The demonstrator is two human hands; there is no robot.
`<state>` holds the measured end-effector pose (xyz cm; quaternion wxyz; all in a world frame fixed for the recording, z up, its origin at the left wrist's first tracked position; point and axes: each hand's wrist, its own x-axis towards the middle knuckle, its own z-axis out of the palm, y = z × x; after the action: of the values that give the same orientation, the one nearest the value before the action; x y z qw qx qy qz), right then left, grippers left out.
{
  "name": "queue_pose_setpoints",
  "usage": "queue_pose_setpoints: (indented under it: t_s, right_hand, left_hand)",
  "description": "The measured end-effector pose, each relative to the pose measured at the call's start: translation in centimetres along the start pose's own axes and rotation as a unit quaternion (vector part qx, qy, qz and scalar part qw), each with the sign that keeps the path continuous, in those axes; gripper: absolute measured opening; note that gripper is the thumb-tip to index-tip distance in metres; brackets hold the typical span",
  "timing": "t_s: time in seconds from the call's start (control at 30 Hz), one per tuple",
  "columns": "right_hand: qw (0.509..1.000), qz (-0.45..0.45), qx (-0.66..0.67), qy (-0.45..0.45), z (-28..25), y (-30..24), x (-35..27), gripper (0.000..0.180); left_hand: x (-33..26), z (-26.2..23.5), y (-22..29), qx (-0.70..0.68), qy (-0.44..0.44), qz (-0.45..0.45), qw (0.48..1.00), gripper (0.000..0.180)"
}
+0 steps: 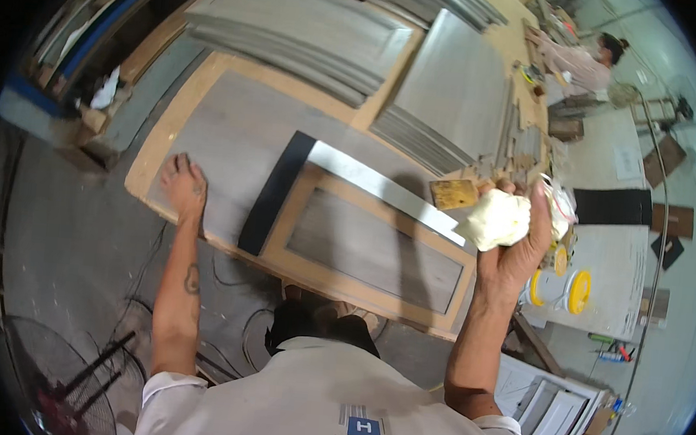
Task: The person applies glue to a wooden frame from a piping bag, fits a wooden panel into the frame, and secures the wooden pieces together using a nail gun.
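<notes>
My left hand (185, 186) lies on the left side of the worktable's grey top (233, 118), fingers spread, holding nothing. My right hand (517, 255) is raised over the right part of the table. Its fingers close around a soft, pale-yellow lump of what looks like putty (499, 221). By its fingertips is a flat yellow scraper-like piece (453, 195); whether the fingers hold it I cannot make out. Between my hands lies a grey panel with a tan frame (374, 244). A black strip (276, 191) borders it on the left and a white strip (383, 189) along its far side.
Stacks of grey cabinet panels (305, 30) and doors (447, 94) stand beyond. Yellow-lidded white buckets (578, 291) are at the right. A person (576, 68) works at the far right. A floor fan (57, 383) stands at the lower left; cables cross the floor.
</notes>
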<state>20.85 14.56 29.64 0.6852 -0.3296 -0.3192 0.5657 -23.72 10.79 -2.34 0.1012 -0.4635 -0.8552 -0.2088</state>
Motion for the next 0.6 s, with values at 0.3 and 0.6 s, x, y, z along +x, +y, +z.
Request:
queue_pose_setpoints:
  t_s: [0.3, 0.6]
  right_hand:
    - [0.938, 0.287, 0.191, 0.044, -1.8, 16.5, 0.9, 0.031]
    - [0.986, 0.111, -0.11, -0.052, -0.6, 26.4, -4.4, 0.051]
  left_hand:
    - [0.2, -0.2, 1.5, 0.02, 0.032, 0.015, 0.999, 0.036]
    - [0.1, 0.0, 1.2, -0.003, 0.031, -0.028, 0.999, 0.04]
